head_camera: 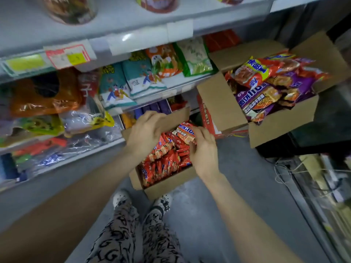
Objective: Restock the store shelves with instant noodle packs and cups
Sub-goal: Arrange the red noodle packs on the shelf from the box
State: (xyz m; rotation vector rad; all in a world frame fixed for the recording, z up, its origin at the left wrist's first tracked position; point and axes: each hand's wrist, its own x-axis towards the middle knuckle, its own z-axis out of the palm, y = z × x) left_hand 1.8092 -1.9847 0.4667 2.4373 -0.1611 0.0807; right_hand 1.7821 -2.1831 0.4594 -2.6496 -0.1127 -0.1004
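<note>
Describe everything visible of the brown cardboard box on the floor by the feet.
The brown cardboard box sits open on the grey floor, just ahead of the person's white patterned shoes. It is packed with red instant noodle packs standing on edge. The left hand touches its raised far flap; the right hand grips one red pack above it.

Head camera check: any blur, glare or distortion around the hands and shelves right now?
Head view: wide-angle distortion bows the grey metal shelves; motion blur smears the clear plastic bags at left; a glare streak sits on the white shelf-edge strip; the left hand, right hand and red instant noodle pack read fairly sharp; the right edge is dim.
</note>
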